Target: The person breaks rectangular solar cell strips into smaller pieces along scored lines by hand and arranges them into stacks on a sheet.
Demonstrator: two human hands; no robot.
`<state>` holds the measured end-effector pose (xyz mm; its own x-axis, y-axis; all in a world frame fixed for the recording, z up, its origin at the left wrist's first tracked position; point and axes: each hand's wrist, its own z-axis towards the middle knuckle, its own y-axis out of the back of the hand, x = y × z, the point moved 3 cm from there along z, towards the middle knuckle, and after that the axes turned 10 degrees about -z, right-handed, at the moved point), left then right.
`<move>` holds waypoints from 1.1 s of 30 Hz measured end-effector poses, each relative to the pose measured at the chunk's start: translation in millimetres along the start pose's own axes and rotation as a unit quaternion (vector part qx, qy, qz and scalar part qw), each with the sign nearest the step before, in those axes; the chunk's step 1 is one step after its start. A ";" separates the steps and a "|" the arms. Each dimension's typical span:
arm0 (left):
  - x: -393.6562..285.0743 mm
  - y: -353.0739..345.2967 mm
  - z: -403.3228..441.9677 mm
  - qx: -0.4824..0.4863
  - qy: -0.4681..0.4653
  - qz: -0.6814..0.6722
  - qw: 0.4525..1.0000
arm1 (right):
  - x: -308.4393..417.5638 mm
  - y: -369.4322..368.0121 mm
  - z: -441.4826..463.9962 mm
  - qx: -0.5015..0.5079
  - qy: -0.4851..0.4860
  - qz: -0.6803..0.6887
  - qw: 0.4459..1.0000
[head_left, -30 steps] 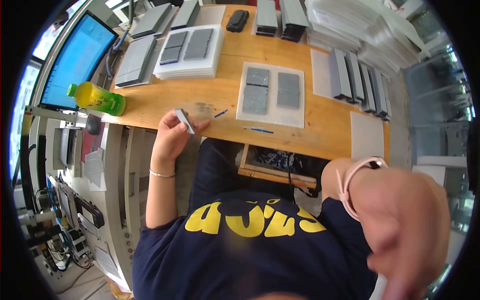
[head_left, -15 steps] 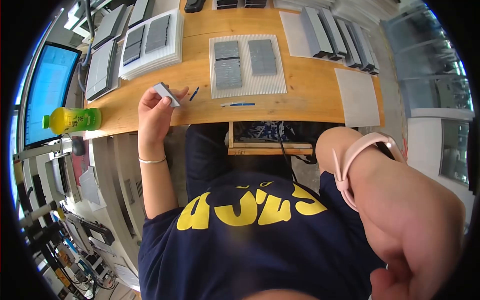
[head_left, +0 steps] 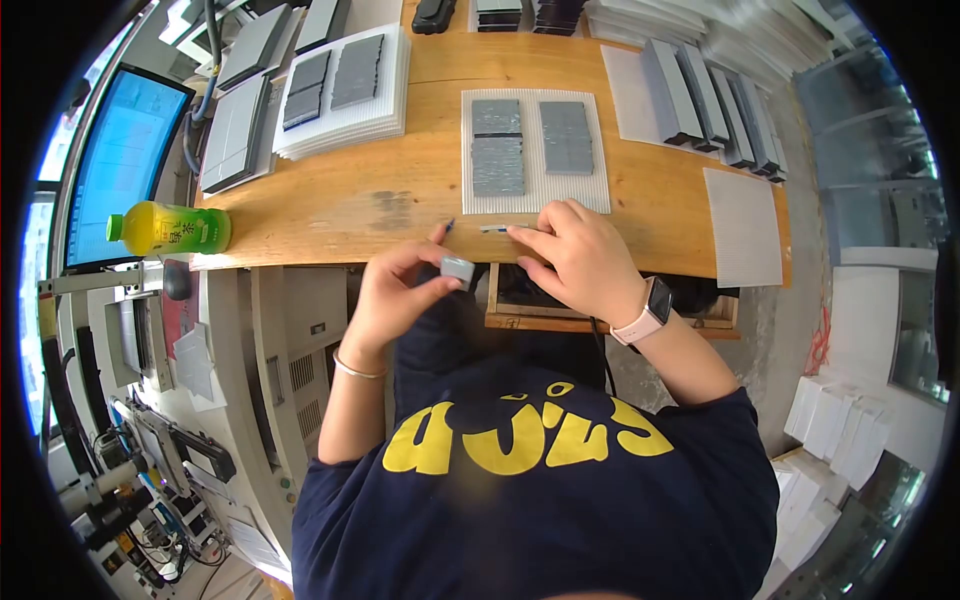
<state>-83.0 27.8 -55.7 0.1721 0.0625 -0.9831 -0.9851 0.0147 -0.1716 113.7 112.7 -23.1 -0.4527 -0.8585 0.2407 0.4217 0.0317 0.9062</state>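
Observation:
My left hand (head_left: 400,290), near the table's front edge, pinches a small grey block (head_left: 457,270) between thumb and fingers. To its right, my right hand (head_left: 580,255) reaches over the front edge with its thumb and index finger apart, the fingertip at a thin blue-and-silver tool (head_left: 495,228) lying on the wood. A small dark blue item (head_left: 449,225) lies by my left index fingertip. Behind the hands, a ribbed white sheet (head_left: 535,202) bears grey plates (head_left: 567,138) in two columns.
A green-capped bottle (head_left: 175,229) stands at the left by a monitor (head_left: 125,165). Grey plates lie on a white stack (head_left: 395,110) at the back left. More grey blocks (head_left: 665,90) stand at the right, near a white sheet (head_left: 742,230). An open drawer (head_left: 515,322) is below the edge.
My right hand has come from close to the camera at the lower right to the table's front edge. My left hand has moved right with the grey block, which is now turned differently.

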 end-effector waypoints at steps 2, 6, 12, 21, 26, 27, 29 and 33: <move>-0.8 -13.2 -1.6 0.022 -0.009 0.029 0.999 | -1.2 -1.9 -4.9 0.004 -0.010 0.002 1.000; -3.1 -45.3 5.7 0.087 -0.007 0.045 0.995 | -1.9 3.6 -20.1 0.011 -0.054 0.021 0.998; -5.7 -73.1 12.1 0.140 -0.001 0.003 0.990 | -8.8 1.1 -20.9 -0.023 -0.061 0.019 0.998; 10.4 -15.2 -10.6 -0.189 0.055 -0.190 0.962 | -2.4 3.4 -15.9 0.016 -0.024 0.002 1.000; -2.0 -32.2 27.1 -0.215 0.055 -0.342 0.913 | -2.4 31.5 -16.1 -0.024 -0.053 0.047 0.997; -4.0 -39.2 32.7 -0.206 0.059 -0.345 0.914 | 0.2 41.3 -7.1 -0.059 -0.059 0.060 0.995; -5.7 -52.3 39.3 -0.181 0.053 -0.339 0.922 | 3.6 54.2 11.8 -0.090 -0.039 0.057 0.994; -17.7 -69.8 45.1 -0.147 0.022 -0.300 0.942 | 6.5 63.7 34.4 -0.105 0.041 0.035 0.993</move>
<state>-17.2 70.6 -23.4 0.7046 0.0897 -0.7039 -0.6698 -0.2437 -0.7015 110.6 126.8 48.2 -0.3540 -0.8974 0.2634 0.6090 -0.0074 0.7931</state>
